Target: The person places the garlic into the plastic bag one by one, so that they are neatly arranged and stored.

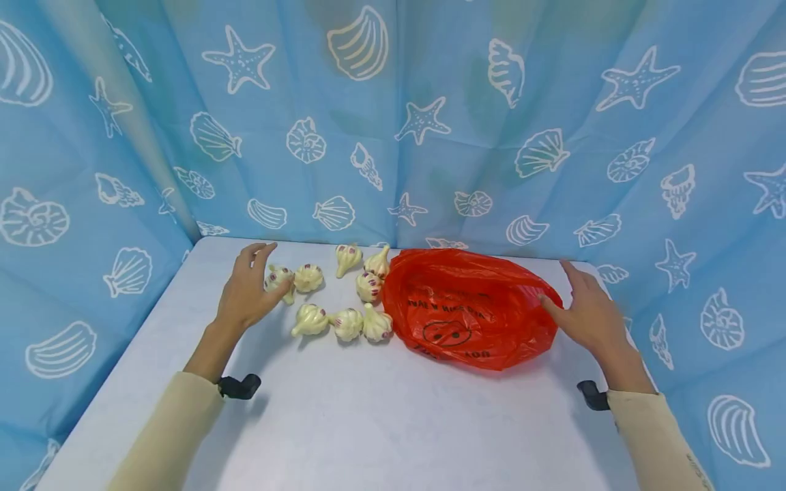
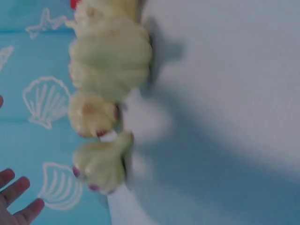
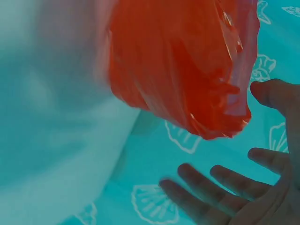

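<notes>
My left hand (image 1: 244,290) hovers over the left end of a group of garlic bulbs, its fingers loosely bent and holding nothing. Its thumb overlaps the leftmost garlic bulb (image 1: 279,276) in the head view. In the left wrist view the fingertips (image 2: 29,212) are apart from the nearest garlic bulb (image 2: 101,164). A red plastic bag (image 1: 516,327) with black print lies with its mouth spread wide, right of the bulbs. Beside its right edge is my right hand (image 1: 592,314), fingers apart and gripping nothing. The right wrist view shows a small gap between thumb and red bag (image 3: 173,70).
Several more garlic bulbs, such as the front one (image 1: 348,324), lie in a loose cluster against the bag's left side. They rest on a white table (image 1: 393,423). A blue curtain (image 1: 393,136) with white shell prints encloses the table at the back and sides.
</notes>
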Demonstrator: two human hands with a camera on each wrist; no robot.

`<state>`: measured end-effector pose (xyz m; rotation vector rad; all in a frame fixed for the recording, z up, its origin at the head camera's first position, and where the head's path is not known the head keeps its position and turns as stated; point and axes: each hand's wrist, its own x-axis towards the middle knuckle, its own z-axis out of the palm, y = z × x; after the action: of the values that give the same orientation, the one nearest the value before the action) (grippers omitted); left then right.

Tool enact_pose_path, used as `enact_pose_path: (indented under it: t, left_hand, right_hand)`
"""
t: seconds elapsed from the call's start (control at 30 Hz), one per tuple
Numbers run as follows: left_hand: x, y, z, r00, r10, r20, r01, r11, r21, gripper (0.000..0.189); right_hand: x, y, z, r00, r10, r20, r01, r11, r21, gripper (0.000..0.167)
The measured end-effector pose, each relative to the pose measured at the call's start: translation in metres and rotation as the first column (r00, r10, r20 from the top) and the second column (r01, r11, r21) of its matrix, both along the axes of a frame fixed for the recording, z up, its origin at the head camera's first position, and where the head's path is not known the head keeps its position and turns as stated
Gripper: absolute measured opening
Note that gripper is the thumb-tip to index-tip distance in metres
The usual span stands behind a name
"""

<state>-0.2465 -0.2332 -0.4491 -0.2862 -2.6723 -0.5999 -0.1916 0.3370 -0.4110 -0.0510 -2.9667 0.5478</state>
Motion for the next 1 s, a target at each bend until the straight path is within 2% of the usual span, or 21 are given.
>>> enact_pose_path:
  t: [0.17,0.37,0.5,0.7,0.9,1.0]
  left_hand:
    - [0.006,0.016,0.003,0.996,-0.046,-0.075,0.051,0.997,0.065,0.063]
    - [0.015,0.029,-0.001,0.992,-0.066,-0.112,0.081,0.988,0.13,0.058]
    - [0.024,0.035,-0.007,0.989,-0.074,-0.128,0.095,0.981,0.168,0.058]
    - [0.03,0.044,-0.016,0.981,-0.141,-0.133,0.163,0.971,0.173,0.05]
    - [0.032,0.052,-0.023,0.98,-0.184,-0.079,0.194,0.967,0.167,0.042]
    - [0.035,0.054,-0.024,0.98,-0.195,-0.049,0.201,0.964,0.174,0.043]
  right_hand:
    - [0.005,0.0,-0.009,0.996,-0.032,-0.078,0.016,0.98,-0.201,0.087]
    - [0.005,0.002,-0.019,0.991,-0.086,-0.105,0.046,0.941,-0.335,0.069]
    - [0.004,0.006,-0.022,0.987,-0.095,-0.126,0.041,0.926,-0.375,0.06]
    - [0.001,0.01,-0.02,0.981,-0.151,-0.122,0.09,0.911,-0.403,0.049]
    - [-0.011,0.013,-0.017,0.985,-0.153,-0.08,0.108,0.907,-0.408,0.047]
    - [-0.013,0.015,-0.017,0.987,-0.15,-0.055,0.111,0.893,-0.436,0.051]
